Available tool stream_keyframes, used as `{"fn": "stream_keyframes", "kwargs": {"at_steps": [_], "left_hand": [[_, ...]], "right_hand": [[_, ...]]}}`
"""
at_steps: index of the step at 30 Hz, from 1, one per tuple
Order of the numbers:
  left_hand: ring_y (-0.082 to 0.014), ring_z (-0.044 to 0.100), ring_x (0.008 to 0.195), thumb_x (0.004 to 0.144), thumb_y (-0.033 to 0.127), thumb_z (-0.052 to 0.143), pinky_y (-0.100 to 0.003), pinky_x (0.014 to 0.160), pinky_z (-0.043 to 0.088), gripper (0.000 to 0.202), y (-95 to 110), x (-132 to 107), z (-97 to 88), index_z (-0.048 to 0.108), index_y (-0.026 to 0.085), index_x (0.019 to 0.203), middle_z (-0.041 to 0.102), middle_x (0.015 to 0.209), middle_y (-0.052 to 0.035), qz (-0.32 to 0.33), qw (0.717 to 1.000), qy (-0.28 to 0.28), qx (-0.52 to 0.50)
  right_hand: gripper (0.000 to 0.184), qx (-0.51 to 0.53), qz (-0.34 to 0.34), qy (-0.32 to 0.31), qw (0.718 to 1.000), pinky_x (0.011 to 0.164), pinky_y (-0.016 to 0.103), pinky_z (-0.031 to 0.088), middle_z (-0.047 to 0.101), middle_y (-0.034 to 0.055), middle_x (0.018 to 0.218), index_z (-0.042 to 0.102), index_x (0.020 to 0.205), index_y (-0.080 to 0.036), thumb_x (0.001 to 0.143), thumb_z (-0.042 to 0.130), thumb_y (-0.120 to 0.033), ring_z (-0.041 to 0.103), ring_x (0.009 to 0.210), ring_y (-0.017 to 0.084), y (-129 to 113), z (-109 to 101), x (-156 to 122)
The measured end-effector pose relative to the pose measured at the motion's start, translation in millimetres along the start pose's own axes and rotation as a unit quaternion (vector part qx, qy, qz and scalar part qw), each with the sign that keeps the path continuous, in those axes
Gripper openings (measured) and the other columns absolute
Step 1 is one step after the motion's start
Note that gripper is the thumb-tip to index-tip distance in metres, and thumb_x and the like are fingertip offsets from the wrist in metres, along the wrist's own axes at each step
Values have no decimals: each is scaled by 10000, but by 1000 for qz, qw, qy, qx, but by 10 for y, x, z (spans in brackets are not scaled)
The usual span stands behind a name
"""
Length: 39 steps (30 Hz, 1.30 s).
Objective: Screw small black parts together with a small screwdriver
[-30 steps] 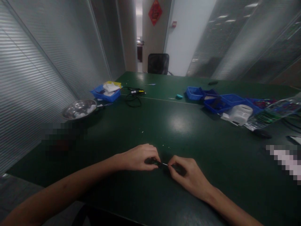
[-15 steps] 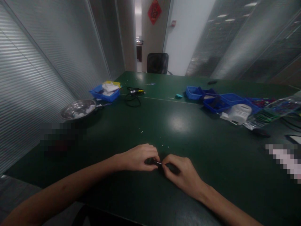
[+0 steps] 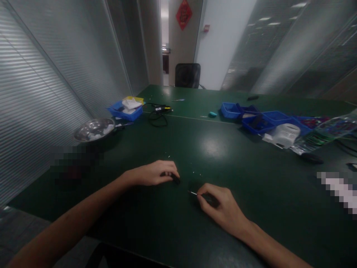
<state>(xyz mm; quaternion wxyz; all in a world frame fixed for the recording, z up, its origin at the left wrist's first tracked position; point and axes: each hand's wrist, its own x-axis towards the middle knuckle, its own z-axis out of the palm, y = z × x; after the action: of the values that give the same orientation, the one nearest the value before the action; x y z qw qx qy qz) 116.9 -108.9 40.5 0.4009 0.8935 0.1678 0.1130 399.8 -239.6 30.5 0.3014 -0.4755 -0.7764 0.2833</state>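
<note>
Dark green desk (image 3: 223, 149), head view: left hand (image 3: 150, 174) closed in a grip on a small black part (image 3: 175, 178); right hand (image 3: 220, 208), just apart, pinches a thin metal-tipped tool (image 3: 193, 192) low over the surface.

Left hand (image 3: 152, 174) and right hand (image 3: 220, 208) pinch small parts.

Dim, grainy picture with a soft glare patch on the dark green tabletop (image 3: 212, 147) at centre. Brighter light shows at the top centre; the frame edges bend outward, and pixelated blocks sit at lower left and right.
</note>
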Motion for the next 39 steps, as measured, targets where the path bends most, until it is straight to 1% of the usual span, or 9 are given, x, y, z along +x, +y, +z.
{"fn": "stream_keyframes", "kwargs": {"at_steps": [3,5,8,11,14,21,28,33,39], "left_hand": [[-190,631,1060,1020,253,566,-336,928,492,256,-397,-197,-343,700,230,1236,650,1196,-77,-78,992,81,62],[-174,635,955,1011,266,570,-310,853,505,266,-733,-412,-603,701,214,1237,653,1170,-67,-162,966,162,118],[-171,609,885,971,231,611,-295,808,489,301,-1181,-774,-935,690,130,1244,654,1066,-59,-289,886,290,216],[-179,583,905,960,179,610,-313,865,466,315,-1418,-1042,-1121,662,59,1247,636,1029,-60,-378,811,333,297],[-221,582,986,972,163,554,-354,941,449,284,-1479,-1148,-1168,657,42,1208,632,1061,-95,-407,776,343,340],[-302,589,1104,950,180,450,-414,1029,434,322,-1495,-1143,-1117,646,69,1180,642,1152,-187,-427,740,336,396],[-339,630,1096,923,218,538,-426,1016,457,382,-1485,-1230,-1121,625,59,1260,665,1176,-207,-393,751,357,393],[-321,643,1080,916,214,551,-408,994,473,334,-1485,-1258,-1132,650,75,1203,680,1147,-195,-392,752,354,395],[-313,664,1008,882,213,601,-411,924,502,222,-1310,-1188,-1138,681,150,1080,702,1040,-146,-394,751,365,384]], "right_hand": [[122,5,3,-6,1000,626,246,461,688,-10,777,665,878,-205,957,572,-209,642,654,139,11,4,-9],[118,6,-1,-5,1000,630,247,466,684,-12,768,666,876,-207,950,575,-201,638,655,140,23,7,-15],[121,0,-8,-1,1000,627,250,473,684,-10,764,667,872,-207,948,573,-199,631,644,141,26,4,-19],[121,3,-8,-3,1000,623,251,470,683,-9,767,661,871,-207,954,573,-213,630,637,140,14,-4,-18],[131,6,-4,-5,1000,614,247,460,677,-11,761,659,869,-206,961,567,-221,624,630,137,10,-6,-22],[124,0,-2,-13,1000,625,249,459,686,-9,778,664,881,-206,964,572,-212,635,653,141,23,-2,-32],[114,4,-4,-12,1000,625,252,457,680,-14,775,656,881,-206,962,576,-207,622,642,137,24,5,-34],[104,5,-3,-18,1000,643,254,456,687,-11,799,658,897,-207,967,581,-214,637,673,140,34,13,-36],[108,5,-6,-10,1000,615,251,441,680,-16,777,656,886,-205,962,579,-212,625,645,134,27,12,-35]]}}
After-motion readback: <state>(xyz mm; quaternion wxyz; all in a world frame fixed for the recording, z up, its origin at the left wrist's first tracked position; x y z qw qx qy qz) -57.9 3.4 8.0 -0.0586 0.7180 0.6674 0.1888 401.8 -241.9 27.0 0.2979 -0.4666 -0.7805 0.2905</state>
